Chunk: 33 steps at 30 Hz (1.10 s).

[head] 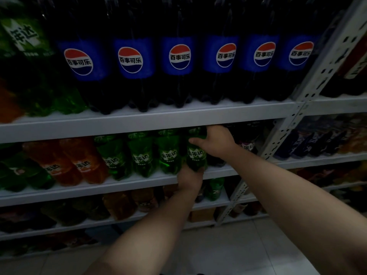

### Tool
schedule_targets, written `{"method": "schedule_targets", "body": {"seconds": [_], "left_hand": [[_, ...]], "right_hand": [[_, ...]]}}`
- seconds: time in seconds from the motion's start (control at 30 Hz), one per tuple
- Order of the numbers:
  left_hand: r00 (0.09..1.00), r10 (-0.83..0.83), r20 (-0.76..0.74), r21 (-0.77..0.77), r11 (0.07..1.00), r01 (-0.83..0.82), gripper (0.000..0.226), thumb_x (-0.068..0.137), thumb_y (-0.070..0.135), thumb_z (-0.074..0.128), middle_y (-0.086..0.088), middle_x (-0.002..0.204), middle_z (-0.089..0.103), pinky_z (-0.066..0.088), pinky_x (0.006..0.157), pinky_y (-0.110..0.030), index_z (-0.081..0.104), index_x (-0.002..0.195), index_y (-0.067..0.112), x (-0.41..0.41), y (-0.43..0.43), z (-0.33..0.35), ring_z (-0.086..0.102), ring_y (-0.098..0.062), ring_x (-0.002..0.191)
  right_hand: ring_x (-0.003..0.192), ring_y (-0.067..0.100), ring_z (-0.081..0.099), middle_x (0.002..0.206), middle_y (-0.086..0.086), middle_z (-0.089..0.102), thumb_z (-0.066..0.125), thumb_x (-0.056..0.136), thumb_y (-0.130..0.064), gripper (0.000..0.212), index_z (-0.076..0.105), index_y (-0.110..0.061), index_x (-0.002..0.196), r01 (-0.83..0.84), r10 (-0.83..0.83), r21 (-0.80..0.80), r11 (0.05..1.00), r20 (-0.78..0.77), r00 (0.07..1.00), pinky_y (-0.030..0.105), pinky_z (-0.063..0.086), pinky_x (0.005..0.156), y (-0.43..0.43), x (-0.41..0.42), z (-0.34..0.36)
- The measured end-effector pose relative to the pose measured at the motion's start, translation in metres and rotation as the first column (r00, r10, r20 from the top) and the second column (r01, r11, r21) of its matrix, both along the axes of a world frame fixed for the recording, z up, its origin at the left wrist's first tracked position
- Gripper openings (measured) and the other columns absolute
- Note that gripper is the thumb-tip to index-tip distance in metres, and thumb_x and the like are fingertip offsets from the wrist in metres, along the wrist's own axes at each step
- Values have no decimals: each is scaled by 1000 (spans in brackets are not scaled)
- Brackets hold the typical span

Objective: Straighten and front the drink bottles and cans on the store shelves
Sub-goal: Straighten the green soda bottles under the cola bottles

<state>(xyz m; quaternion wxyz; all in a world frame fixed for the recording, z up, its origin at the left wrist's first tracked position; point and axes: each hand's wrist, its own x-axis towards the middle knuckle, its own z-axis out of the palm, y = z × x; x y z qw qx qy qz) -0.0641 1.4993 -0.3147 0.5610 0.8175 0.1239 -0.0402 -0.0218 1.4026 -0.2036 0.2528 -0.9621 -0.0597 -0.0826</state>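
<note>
The green bottle [195,158], full of green drink, stands upright at the right end of its row on the middle shelf [99,188], the right hand [217,142] grasping its shoulder from the right and the left hand [189,178] gripping its base from below, at the shelf's front edge.

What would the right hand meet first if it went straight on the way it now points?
The green bottle that the right hand grips near its top. Pushed on leftward, that bottle would probably strike the neighbouring green bottle; depth is unclear.
</note>
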Motion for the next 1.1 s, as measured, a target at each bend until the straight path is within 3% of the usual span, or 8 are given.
{"method": "schedule_targets", "body": {"seconds": [0.17,0.3,0.37,0.47,0.53,0.67,0.83,1.1], "left_hand": [[998,61,3,115,991,-61,56,80,41,70,-10,121,62,42,83,-26,56,126,13,14,3,-10,57,-28,109],[999,52,4,176,983,-52,54,81,41,69,-11,120,63,43,84,-30,58,125,12,18,5,-14,57,-29,109],[999,27,29,203,979,-32,49,81,39,68,-11,118,64,43,83,-30,60,122,12,19,8,-16,57,-30,107],[997,3,74,177,984,-16,42,82,33,68,-12,115,65,44,83,-29,63,118,12,18,14,-20,58,-30,105],[996,-10,84,167,986,-4,41,84,32,67,-11,114,66,42,81,-27,64,119,12,18,16,-21,58,-29,105],[995,4,97,122,992,-16,39,85,31,65,-9,110,67,37,77,-20,63,120,13,14,18,-25,60,-27,102],[996,1,88,117,993,-11,45,88,32,63,-13,114,66,37,79,-20,58,128,12,8,19,-26,59,-28,104],[994,-95,49,193,978,84,26,89,28,59,-9,107,68,38,71,-17,68,110,15,8,26,-14,61,-22,96]], "right_hand": [[107,26,56,120,8,59,66,79,-52,67,47,-15,131,-40,42,-23,999,60,997,21,38,77,0,-1,-2],[84,22,58,80,-1,55,64,83,-49,50,55,-9,110,7,-9,-36,999,-66,998,19,35,53,1,4,3],[79,20,56,74,-2,50,63,84,-47,43,55,-8,101,21,-21,-5,1000,-122,992,21,34,50,-1,6,4],[80,20,55,85,6,56,64,85,-45,47,55,-5,108,19,-15,27,999,-137,990,25,44,63,-3,7,4],[80,15,51,89,4,54,65,84,-43,49,52,-6,114,18,-13,53,998,-89,996,23,42,68,-2,6,2],[80,13,49,87,-2,51,67,83,-40,47,50,-10,117,19,-22,127,992,17,1000,20,38,67,2,0,-2],[87,20,59,94,3,60,64,86,-36,40,56,-9,116,63,-84,256,965,71,994,23,45,73,2,-1,-1],[96,16,58,106,7,63,67,82,-40,48,56,-10,118,69,-87,293,954,48,995,23,44,79,3,-16,0]]}}
